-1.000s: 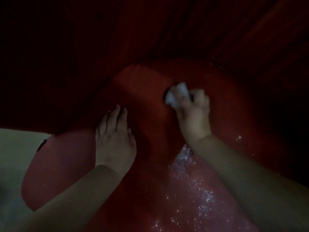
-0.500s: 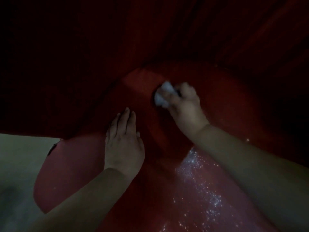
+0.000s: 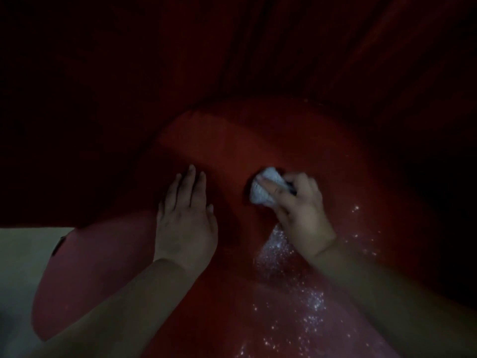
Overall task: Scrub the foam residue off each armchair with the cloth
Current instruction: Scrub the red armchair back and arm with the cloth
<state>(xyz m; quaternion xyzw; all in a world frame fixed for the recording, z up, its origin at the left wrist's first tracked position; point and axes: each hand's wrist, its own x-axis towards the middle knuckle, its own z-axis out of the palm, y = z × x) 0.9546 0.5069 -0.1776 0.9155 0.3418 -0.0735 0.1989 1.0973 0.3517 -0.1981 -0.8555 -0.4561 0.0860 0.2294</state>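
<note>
A red armchair (image 3: 232,151) fills the dim view, seen from above. My right hand (image 3: 302,213) grips a bunched white cloth (image 3: 263,188) and presses it against the red upholstery near the middle. White sparkling foam residue (image 3: 289,275) streaks the seat below that hand and runs toward the bottom edge. My left hand (image 3: 185,215) lies flat on the upholstery to the left of the cloth, fingers straight and together, holding nothing.
A pale floor (image 3: 18,267) shows at the lower left, beside the chair's rounded arm (image 3: 85,267). Dark red folds, which look like fabric (image 3: 258,47), take up the upper half. The far right is in deep shadow.
My right hand has dragged the cloth down toward the foam streak. My left hand stays flat on the upholstery in about the same spot.
</note>
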